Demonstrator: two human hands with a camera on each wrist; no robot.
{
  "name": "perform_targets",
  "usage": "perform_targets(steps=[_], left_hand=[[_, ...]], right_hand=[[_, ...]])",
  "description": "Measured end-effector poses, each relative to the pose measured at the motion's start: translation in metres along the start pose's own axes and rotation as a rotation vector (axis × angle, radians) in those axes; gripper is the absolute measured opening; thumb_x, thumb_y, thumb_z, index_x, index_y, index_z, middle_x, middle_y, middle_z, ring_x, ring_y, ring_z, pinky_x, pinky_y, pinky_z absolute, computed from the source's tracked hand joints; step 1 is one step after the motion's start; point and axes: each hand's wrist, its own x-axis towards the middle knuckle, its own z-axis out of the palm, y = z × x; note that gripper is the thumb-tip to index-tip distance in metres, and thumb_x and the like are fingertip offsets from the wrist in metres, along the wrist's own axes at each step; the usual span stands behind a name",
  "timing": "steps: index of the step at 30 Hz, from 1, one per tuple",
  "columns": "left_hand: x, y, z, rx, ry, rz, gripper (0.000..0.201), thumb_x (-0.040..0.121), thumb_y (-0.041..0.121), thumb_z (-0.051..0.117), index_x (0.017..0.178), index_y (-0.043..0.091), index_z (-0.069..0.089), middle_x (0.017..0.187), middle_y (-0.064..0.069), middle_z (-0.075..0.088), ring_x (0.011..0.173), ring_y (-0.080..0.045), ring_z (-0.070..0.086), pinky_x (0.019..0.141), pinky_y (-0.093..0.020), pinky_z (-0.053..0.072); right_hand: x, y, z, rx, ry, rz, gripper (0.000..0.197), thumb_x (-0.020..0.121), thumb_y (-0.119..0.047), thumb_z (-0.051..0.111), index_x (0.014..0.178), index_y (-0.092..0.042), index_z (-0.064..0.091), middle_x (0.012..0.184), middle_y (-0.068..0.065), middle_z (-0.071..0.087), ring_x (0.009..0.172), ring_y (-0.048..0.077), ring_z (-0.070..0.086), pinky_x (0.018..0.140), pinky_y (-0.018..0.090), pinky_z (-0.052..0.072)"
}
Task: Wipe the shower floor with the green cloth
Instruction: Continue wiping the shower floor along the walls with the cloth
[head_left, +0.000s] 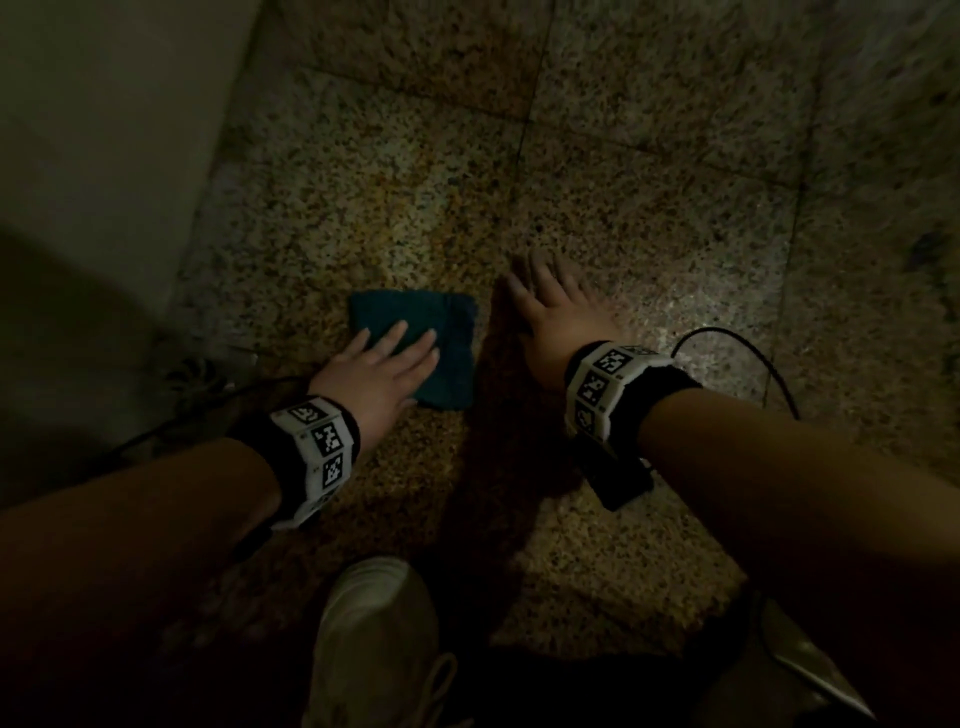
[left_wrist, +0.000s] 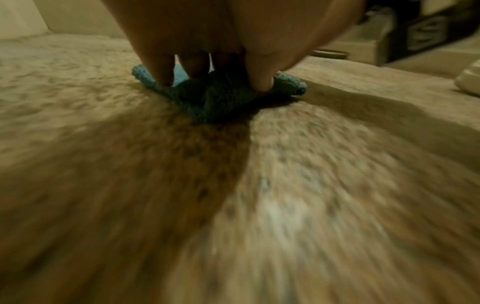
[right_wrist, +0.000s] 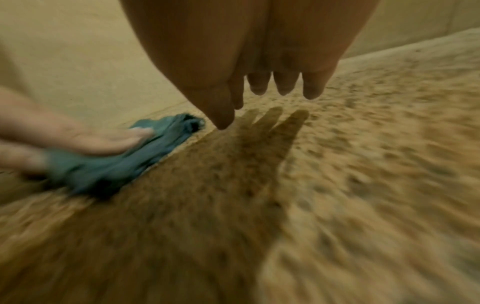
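A: Cloth location?
B: The cloth (head_left: 415, 351) lies flat on the shower floor (head_left: 649, 182), the left hand (head_left: 376, 371) on its near edge.
A: Right hand (head_left: 558, 317)?
B: Right of the cloth, apart from it, above the floor.

White shoe (head_left: 363, 639), black cable (head_left: 748, 353), wall (head_left: 104, 130).

I could read no text anywhere; the wristbands (head_left: 322, 447) carried only black-and-white square code markers, no letters.
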Motion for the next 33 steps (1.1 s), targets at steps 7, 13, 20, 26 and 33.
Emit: perform_targets(steps=[7,13,20,26,33], left_hand=[[0.003,-0.014,0.003,0.014,-0.008,0.057,0.055,0.105,0.031,0.014,0.148,0.022,-0.019,0.152,0.007,-0.028,0.144,-0.021,-0.018,0.117,-0.036,-0.004],[0.023,-0.027,-0.027,-0.076,0.054,-0.008,0.055,0.105,0.028,0.018,0.15,0.021,-0.012,0.156,0.006,-0.021,0.145,-0.021,-0.012,0.118,-0.038,0.001],[0.051,-0.038,-0.051,-0.207,0.137,-0.096,0.054,0.104,0.028,0.021,0.151,0.018,-0.004,0.157,0.003,-0.016,0.145,-0.024,-0.008,0.117,-0.042,0.003],[0.034,-0.033,-0.037,-0.167,0.136,-0.114,0.054,0.104,0.03,0.018,0.151,0.017,-0.004,0.158,0.0,-0.015,0.146,-0.025,-0.007,0.117,-0.041,0.003],[-0.002,-0.03,0.01,-0.185,0.084,-0.123,0.056,0.104,0.032,0.02,0.151,0.017,-0.007,0.156,0.0,-0.019,0.145,-0.024,-0.011,0.117,-0.038,0.0]], right_hand=[[0.002,-0.009,0.006,-0.016,-0.041,0.022,0.073,0.1,-0.019,0.039,0.15,-0.03,-0.013,0.156,-0.001,-0.024,0.143,0.025,-0.022,0.118,0.047,-0.005],[0.005,-0.003,0.01,-0.015,-0.035,0.005,0.068,0.101,-0.026,0.037,0.151,-0.03,-0.008,0.157,-0.003,-0.022,0.144,0.024,-0.02,0.117,0.044,-0.006],[0.005,-0.002,0.011,0.006,-0.031,-0.017,0.069,0.1,-0.025,0.037,0.151,-0.03,-0.009,0.156,-0.002,-0.023,0.143,0.025,-0.023,0.117,0.045,-0.009],[0.004,-0.003,0.011,0.022,-0.03,-0.015,0.069,0.1,-0.022,0.038,0.151,-0.03,-0.008,0.156,-0.002,-0.023,0.143,0.025,-0.023,0.115,0.043,-0.011],[0.004,-0.021,-0.009,-0.012,-0.01,0.019,0.066,0.099,-0.029,0.04,0.152,-0.021,0.002,0.159,0.007,-0.009,0.145,0.03,-0.012,0.117,0.044,0.002]])
